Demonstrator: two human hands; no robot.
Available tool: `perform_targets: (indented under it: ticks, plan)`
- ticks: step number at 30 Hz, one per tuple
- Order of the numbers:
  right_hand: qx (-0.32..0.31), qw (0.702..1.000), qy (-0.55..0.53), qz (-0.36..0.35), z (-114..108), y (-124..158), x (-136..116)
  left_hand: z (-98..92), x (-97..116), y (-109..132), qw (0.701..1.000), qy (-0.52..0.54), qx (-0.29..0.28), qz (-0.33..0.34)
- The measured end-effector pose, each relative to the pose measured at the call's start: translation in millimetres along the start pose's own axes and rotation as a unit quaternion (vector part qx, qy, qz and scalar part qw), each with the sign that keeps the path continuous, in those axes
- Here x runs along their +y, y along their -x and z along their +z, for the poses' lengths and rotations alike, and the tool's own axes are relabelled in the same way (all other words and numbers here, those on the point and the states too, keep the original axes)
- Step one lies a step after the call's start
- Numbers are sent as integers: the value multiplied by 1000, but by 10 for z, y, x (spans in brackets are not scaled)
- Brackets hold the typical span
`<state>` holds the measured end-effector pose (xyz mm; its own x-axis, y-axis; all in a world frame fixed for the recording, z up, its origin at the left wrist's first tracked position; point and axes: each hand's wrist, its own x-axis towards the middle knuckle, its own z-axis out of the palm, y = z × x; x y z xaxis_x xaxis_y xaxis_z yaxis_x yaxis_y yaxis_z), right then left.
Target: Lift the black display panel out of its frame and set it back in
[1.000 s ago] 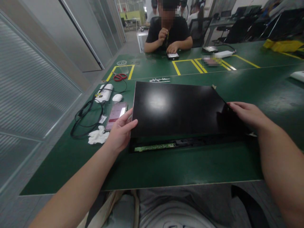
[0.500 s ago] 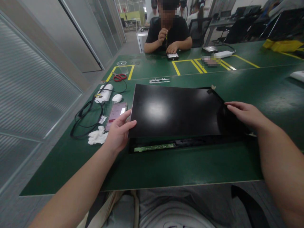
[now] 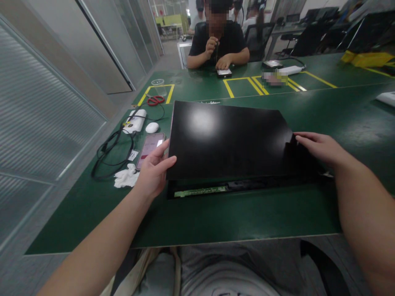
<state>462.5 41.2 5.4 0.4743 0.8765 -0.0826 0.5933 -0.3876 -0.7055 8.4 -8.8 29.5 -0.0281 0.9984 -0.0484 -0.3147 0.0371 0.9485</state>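
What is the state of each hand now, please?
Left hand: closed on the left edge of the flat glossy black display panel.
Right hand: fingers lie on its right edge; grip cannot be told.

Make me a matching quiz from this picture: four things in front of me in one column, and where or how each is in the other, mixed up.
1 black panel
2 scissors
3 phone
4 crumpled tissue

A red handles, by the yellow tape
B held by left hand and right hand
C white, beside the black cable
D screen lit, left of the panel

Pairs: 1-B, 2-A, 3-D, 4-C
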Motion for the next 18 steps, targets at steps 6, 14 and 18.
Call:
perform_targets:
  ticks: [6, 14, 18]
  plan:
    - [14, 993, -110, 36, 4, -88, 96, 2, 1, 14, 1000, -1, -4, 19]
    - [36, 964, -263, 7, -58, -81, 53, -45, 11, 17, 998, -7, 23, 59]
    - [-25, 941, -338, -18, -158, 93, -51, -92, 65, -1, 998, 5, 17, 64]
